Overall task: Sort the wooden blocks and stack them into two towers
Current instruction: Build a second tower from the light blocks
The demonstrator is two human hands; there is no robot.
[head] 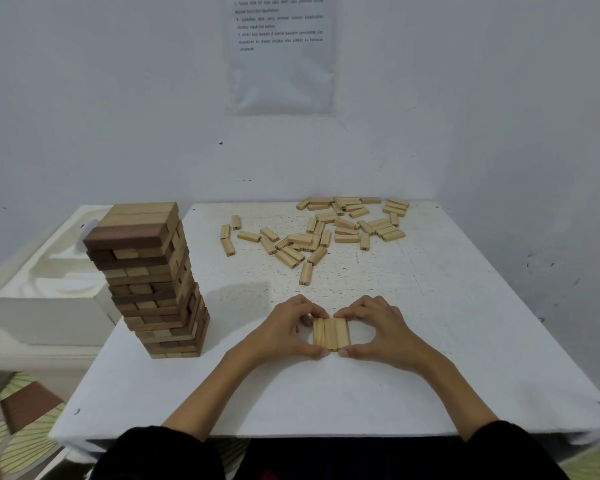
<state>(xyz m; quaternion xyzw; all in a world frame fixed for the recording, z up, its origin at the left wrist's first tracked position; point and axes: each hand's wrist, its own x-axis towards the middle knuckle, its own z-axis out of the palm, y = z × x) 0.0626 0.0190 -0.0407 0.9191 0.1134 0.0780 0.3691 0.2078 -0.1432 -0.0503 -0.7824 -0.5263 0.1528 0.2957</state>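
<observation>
— What sits between the hands?

— A row of pale blocks (331, 333), lying flat and side by side with their long edges touching. They are light, yellowish wood with visible grain. Three or four of them; I cannot tell which. The row is near the front middle of the white table (447, 358).

— And the fingers?

— The left hand (284, 332) and right hand (378, 330) are curled round the row. Both thumbs press the near ends and the fingertips hook over the far ends, pinching it square.

— What's around it?

— To the left stands a tall tower (153, 282) of mixed darker and mid-brown blocks, its layers crossed and leaning slightly. Towards the far edge lie the loose pale blocks (333, 232), scattered, well apart from the hands. A white box (42, 306) sits beside the table, and a printed sheet (281, 53) hangs on the wall.
</observation>
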